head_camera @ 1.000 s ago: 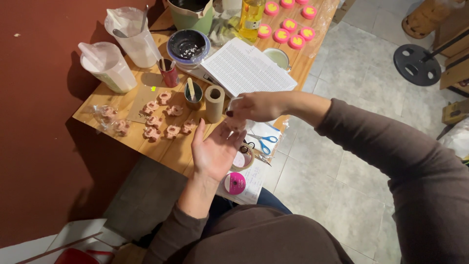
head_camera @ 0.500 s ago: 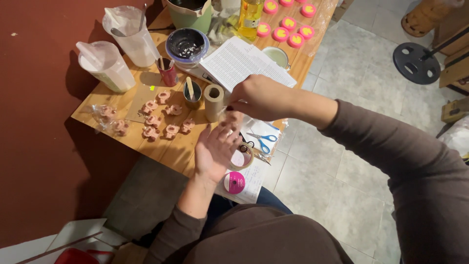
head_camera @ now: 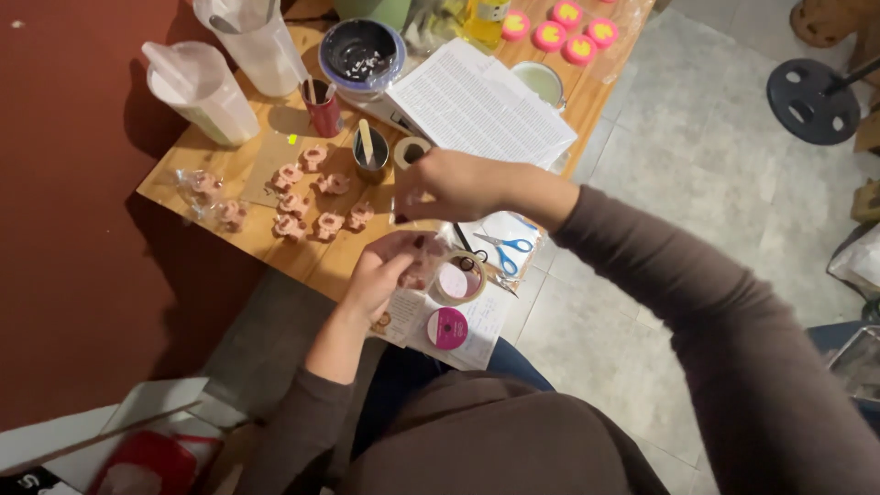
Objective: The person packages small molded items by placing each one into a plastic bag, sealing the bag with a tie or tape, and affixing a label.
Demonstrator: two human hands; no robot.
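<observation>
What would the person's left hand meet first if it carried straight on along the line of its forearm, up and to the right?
Probably the right hand, hovering just beyond the left hand; depth is unclear, so it might pass under and meet the open booklet.

From my remote view, a low wooden table (head_camera: pixel 302 257) stands against a dark red-brown wall (head_camera: pixel 82 229) that fills the left side. To the right of the table's long edge the floor (head_camera: pixel 697 174) is pale grey tile with visible joints. A round black base on a stand (head_camera: pixel 808 99) sits on the tiles near the upper right corner. Warm indoor light casts soft shadows along the table's left edge.
</observation>
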